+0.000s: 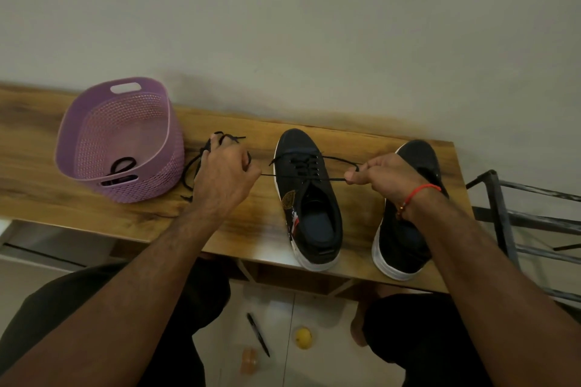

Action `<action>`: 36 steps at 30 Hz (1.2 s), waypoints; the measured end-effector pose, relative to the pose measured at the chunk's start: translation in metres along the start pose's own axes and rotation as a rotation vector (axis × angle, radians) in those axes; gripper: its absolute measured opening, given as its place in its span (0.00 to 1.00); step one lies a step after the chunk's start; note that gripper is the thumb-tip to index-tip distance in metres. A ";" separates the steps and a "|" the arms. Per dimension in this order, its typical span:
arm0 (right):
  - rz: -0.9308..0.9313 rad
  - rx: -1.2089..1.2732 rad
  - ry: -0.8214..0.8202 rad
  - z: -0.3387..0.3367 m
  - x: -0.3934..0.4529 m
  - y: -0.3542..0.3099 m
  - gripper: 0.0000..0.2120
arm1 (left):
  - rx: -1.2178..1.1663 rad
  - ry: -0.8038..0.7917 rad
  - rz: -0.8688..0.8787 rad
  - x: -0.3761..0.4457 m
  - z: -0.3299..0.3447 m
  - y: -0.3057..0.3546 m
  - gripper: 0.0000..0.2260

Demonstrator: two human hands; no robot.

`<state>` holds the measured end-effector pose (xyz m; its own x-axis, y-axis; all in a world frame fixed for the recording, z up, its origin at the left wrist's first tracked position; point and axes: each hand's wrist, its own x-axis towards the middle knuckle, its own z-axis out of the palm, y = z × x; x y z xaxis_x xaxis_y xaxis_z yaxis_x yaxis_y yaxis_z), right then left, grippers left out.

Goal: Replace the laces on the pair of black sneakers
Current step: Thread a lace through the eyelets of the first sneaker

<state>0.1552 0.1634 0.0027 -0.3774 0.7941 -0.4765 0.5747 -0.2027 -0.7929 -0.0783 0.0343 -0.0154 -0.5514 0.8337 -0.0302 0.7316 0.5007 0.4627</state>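
Two black sneakers with white soles stand on the wooden table. The left sneaker (309, 198) carries a black lace (303, 165) threaded through its front eyelets. My left hand (224, 176) pinches one end of that lace, pulled out to the left. My right hand (382, 174) pinches the other end, pulled out to the right. The right sneaker (405, 229) lies partly under my right wrist, and its eyelets are hidden. A loose black lace (191, 173) lies tangled on the table beside and under my left hand.
A purple plastic basket (125, 110) sits at the table's left with another black lace (121, 168) inside. A dark metal rack (528, 229) stands to the right of the wooden table (47, 192). On the floor below lie a pen (258, 334) and a yellow ball (303, 338).
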 end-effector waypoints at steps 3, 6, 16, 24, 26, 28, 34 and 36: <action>0.005 0.001 -0.005 -0.001 0.000 0.001 0.03 | 0.046 -0.026 -0.016 0.001 -0.002 -0.001 0.09; 0.004 -0.001 0.001 -0.002 0.001 0.003 0.05 | 0.069 -0.065 -0.042 0.002 -0.003 -0.002 0.10; -0.002 0.340 0.071 0.005 0.020 -0.001 0.18 | -0.080 -0.102 -0.211 0.003 -0.003 0.001 0.13; 0.009 -0.324 -0.042 0.031 0.009 -0.003 0.28 | -0.333 -0.395 -0.342 -0.019 0.027 0.023 0.30; 0.037 -0.291 -0.101 0.037 0.007 0.000 0.26 | -0.478 -0.467 -0.431 -0.024 0.031 0.031 0.31; 0.067 -0.215 -0.119 0.040 0.005 0.002 0.22 | -0.530 -0.486 -0.479 -0.025 0.031 0.034 0.32; 0.214 -0.045 -0.271 0.051 -0.005 0.005 0.18 | -0.548 -0.462 -0.528 -0.016 0.031 0.020 0.33; 0.267 -0.021 -0.280 0.050 -0.007 0.005 0.20 | -0.541 -0.438 -0.508 -0.015 0.033 0.019 0.26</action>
<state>0.1243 0.1280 -0.0176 -0.3946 0.5273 -0.7525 0.6929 -0.3672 -0.6206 -0.0432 0.0392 -0.0356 -0.4744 0.6091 -0.6356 0.0847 0.7502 0.6557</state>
